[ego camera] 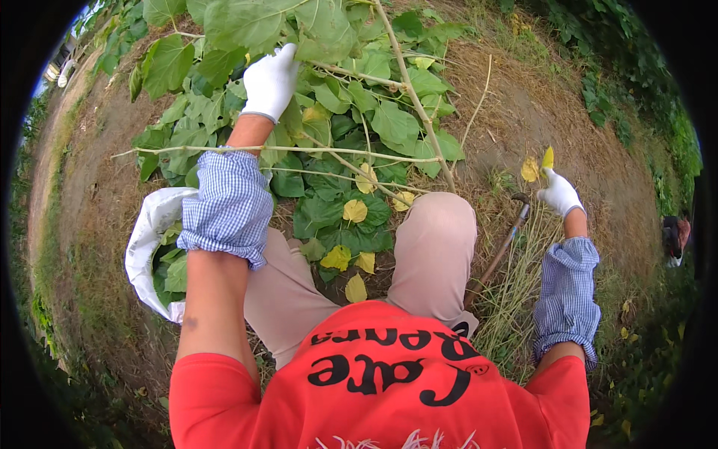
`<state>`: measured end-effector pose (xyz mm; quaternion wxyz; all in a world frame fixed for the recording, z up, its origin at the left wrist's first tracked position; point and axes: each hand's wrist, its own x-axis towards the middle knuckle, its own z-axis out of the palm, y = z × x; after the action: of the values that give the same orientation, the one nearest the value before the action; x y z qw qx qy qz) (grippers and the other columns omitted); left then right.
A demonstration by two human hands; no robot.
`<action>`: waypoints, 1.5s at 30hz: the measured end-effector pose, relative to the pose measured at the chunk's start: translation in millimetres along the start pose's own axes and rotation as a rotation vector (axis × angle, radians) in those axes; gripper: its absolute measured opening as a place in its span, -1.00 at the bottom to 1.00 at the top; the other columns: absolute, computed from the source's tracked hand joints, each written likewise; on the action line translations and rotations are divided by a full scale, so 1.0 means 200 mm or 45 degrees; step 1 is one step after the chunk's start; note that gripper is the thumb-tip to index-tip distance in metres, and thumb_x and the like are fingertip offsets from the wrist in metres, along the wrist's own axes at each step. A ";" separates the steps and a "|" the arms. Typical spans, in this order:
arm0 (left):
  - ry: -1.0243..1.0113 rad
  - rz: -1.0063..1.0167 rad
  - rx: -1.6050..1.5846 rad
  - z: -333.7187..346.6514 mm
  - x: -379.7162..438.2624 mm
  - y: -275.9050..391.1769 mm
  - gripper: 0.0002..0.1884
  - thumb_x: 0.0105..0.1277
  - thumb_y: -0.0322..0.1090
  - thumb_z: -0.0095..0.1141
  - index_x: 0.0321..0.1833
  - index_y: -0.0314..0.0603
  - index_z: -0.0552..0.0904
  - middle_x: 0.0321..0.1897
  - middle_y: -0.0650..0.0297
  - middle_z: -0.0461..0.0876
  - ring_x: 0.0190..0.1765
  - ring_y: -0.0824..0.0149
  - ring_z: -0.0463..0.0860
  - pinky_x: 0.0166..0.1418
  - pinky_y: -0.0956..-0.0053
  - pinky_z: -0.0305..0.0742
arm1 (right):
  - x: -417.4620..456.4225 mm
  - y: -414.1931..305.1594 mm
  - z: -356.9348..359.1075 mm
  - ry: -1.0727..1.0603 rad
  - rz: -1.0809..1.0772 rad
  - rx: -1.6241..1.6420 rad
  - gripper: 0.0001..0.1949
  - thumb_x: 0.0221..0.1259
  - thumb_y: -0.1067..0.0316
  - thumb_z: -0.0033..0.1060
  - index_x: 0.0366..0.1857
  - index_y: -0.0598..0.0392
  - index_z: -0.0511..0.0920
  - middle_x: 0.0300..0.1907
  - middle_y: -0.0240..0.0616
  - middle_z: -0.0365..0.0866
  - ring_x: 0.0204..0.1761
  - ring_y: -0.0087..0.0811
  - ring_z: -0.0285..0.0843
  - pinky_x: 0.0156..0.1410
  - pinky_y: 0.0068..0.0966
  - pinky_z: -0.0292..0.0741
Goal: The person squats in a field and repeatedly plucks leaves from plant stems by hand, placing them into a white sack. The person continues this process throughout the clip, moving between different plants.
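Observation:
My left hand point(272, 81), in a white knit glove, is closed around a leafy green branch point(359, 76) at the top of the view. Broad leaves point(247, 28) hang over its fingers. Off to the right, my gloved right hand point(561, 193) pinches a yellow leaf point(548, 158) at its fingertips. A second yellow leaf point(529, 169) shows just beside it; whether it is held or loose I cannot tell. A thicker bare stem point(412, 95) slants down to my knee. Below lies a heap of cut green leaves point(342, 191) with several yellowed ones on top.
A white sack point(143, 247) with green leaves inside stands open by my left forearm. Right of my knee lies a wooden-handled tool point(502, 247) with a dark metal head, beside a pile of thin stripped stems point(524, 280). Dense foliage point(622, 56) lines the right edge.

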<state>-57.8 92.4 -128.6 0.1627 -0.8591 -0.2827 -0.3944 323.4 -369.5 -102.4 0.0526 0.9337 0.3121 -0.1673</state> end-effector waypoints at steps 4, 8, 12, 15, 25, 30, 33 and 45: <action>0.069 0.062 0.009 0.00 0.02 -0.02 -0.83 0.16 -0.37 0.14 -0.19 0.04 0.56 -0.53 0.20 0.62 -0.56 0.07 0.62 -0.50 0.20 0.49 | 0.01 0.04 0.10 0.300 0.135 -0.314 -0.63 0.15 0.15 0.24 0.00 0.08 0.56 -0.08 0.04 0.67 0.00 -0.01 0.64 0.09 -0.17 0.54; 0.132 0.055 0.046 0.00 0.02 -0.02 -0.82 0.17 -0.38 0.13 -0.16 0.07 0.57 -0.51 0.23 0.62 -0.61 0.11 0.60 -0.52 0.23 0.46 | 0.11 -0.23 -0.03 0.999 -0.318 0.028 -0.76 0.30 0.19 0.10 -0.02 -0.07 0.59 -0.25 -0.06 0.70 -0.15 -0.05 0.67 -0.06 -0.19 0.56; 0.147 0.071 0.098 -0.02 0.00 -0.03 -0.77 0.19 -0.35 0.15 -0.09 0.12 0.60 -0.55 0.25 0.60 -0.63 0.15 0.58 -0.54 0.26 0.44 | -0.04 -0.92 -0.27 0.602 -0.697 1.039 -0.52 0.20 0.17 0.28 0.18 0.14 0.53 -0.11 -0.21 0.70 -0.09 -0.41 0.64 0.02 -0.47 0.55; 0.145 0.065 0.052 -0.02 0.03 0.00 -0.79 0.23 -0.24 0.19 -0.06 0.14 0.63 -0.68 0.27 0.54 -0.64 0.17 0.57 -0.55 0.26 0.42 | -0.06 -1.28 -0.29 0.161 -0.800 1.168 -0.39 0.23 -0.05 0.24 0.24 0.19 0.48 0.21 -0.05 0.54 0.17 -0.30 0.54 0.11 -0.43 0.54; -0.267 -0.235 0.183 -0.17 0.01 -0.03 -0.83 0.27 -0.23 0.11 -0.12 0.02 0.66 -0.34 0.18 0.69 -0.36 0.08 0.70 -0.33 0.20 0.55 | 0.10 -1.55 -0.13 -0.177 -0.764 1.532 -0.81 0.22 0.21 0.24 -0.25 0.09 0.60 -0.54 -0.49 0.52 -0.61 -0.69 0.34 -0.53 -0.68 0.33; -1.471 0.207 0.049 -0.36 -0.29 0.06 -0.85 0.17 -0.33 0.10 -0.26 -0.13 0.69 -0.38 0.03 0.69 -0.26 -0.03 0.69 -0.18 0.13 0.57 | 0.16 -1.59 -0.10 -0.109 -0.733 1.708 -0.83 0.18 0.24 0.24 -0.26 0.09 0.61 -0.54 -0.47 0.51 -0.64 -0.68 0.32 -0.57 -0.66 0.34; -1.555 0.623 -0.352 -0.69 -0.27 0.43 -0.87 0.14 -0.27 0.17 -0.31 -0.11 0.68 -0.53 0.05 0.62 -0.36 -0.02 0.67 -0.25 0.14 0.56 | 0.19 -1.58 -0.08 -0.043 -0.703 1.701 -0.83 0.16 0.26 0.25 -0.27 0.11 0.62 -0.56 -0.47 0.50 -0.66 -0.67 0.30 -0.59 -0.66 0.33; -0.479 0.674 0.192 -0.23 0.38 0.54 -0.85 0.19 -0.41 0.02 -0.20 -0.27 0.50 -0.46 0.06 0.55 -0.42 0.08 0.65 -0.28 0.18 0.55 | 0.10 -1.60 -0.09 0.123 -0.815 1.610 -0.79 0.09 0.26 0.28 -0.39 0.22 0.63 -0.55 -0.34 0.59 -0.51 -0.54 0.50 -0.34 -0.56 0.45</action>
<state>22.6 11.4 -47.4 0.2675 -0.9461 -0.1033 -0.1508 151.0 -99.6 -90.6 -0.5651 0.6542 0.4160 -0.2822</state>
